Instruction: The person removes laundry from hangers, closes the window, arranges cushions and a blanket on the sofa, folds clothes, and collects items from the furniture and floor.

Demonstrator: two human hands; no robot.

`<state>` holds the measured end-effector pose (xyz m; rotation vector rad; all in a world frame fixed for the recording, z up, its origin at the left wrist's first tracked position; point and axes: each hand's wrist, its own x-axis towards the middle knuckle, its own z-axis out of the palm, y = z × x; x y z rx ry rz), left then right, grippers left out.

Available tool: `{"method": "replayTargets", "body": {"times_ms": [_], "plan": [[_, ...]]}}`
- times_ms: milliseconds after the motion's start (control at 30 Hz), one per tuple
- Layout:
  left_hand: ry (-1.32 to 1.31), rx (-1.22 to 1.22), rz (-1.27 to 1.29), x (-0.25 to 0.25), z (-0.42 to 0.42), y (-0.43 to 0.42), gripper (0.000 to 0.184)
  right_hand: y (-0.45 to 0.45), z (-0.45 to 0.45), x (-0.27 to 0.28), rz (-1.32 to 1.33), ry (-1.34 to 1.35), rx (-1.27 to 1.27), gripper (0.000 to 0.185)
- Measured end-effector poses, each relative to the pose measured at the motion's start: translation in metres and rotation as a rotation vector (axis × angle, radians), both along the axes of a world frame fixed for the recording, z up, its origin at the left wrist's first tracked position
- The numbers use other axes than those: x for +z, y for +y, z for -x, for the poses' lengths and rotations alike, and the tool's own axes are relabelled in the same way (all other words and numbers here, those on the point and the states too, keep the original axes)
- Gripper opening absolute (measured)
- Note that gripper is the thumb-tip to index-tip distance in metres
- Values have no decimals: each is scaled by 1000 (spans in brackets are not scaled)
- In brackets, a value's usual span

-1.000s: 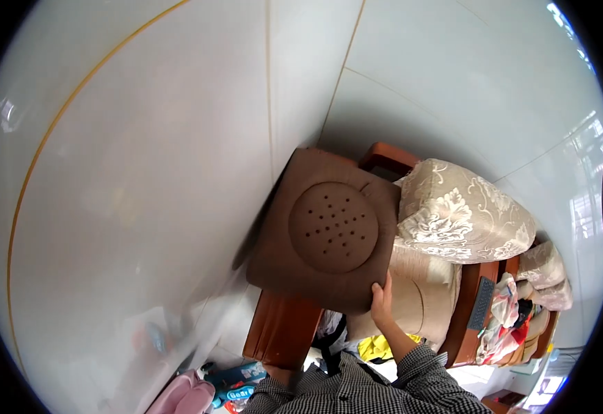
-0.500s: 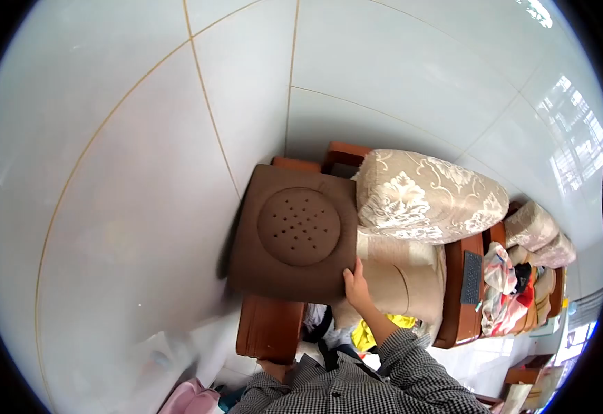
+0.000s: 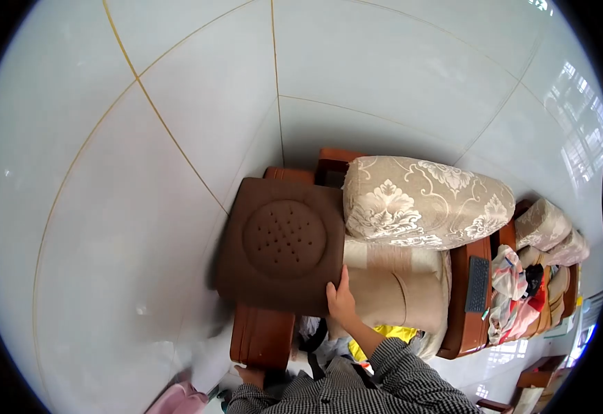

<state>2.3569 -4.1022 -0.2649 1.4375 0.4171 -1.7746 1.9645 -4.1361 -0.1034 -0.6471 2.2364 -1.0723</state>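
Note:
A square dark brown seat cushion [image 3: 284,238] with a round, dimpled centre lies over the wooden armrest [image 3: 263,337] at the sofa's left end, close to the wall. My right hand [image 3: 341,303] grips the cushion's lower right edge, thumb on its upper face; the fingers underneath are partly hidden. Low in the view, my left hand [image 3: 249,377] is by the front end of the armrest. Its fingers show too little to tell their shape. Right of the brown cushion stands a beige floral cushion [image 3: 425,201], with a beige seat pad [image 3: 398,298] below it.
A second wooden armrest [image 3: 465,324] carries a black keyboard [image 3: 478,284]. Beyond it are piled clothes [image 3: 515,290] and more floral cushions [image 3: 544,224]. Yellow cloth [image 3: 392,334] shows below the seat. A pink item [image 3: 179,400] is at the lower left. Tiled walls [image 3: 163,207] enclose the corner.
The view has shifted slightly. The brown cushion appears a little lower and further left, with my right hand still on its edge. My left hand also appears further left.

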Motion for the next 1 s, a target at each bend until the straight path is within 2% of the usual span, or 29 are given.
{"method": "replayTargets", "body": {"times_ms": [133, 433, 667, 1000], "plan": [[-43, -16, -26, -12, -3, -29, 79, -11, -4, 9, -127, -11, -98, 63], [-101, -146, -114, 1, 32, -121, 78, -20, -5, 3, -66, 63, -115, 57], [-138, -263, -132, 38, 64, -182, 78, -38, 8, 22, -19, 45, -159, 57], [-137, -460, -107, 66, 94, -222, 79, -25, 26, 14, -197, 40, -192, 52]]}}
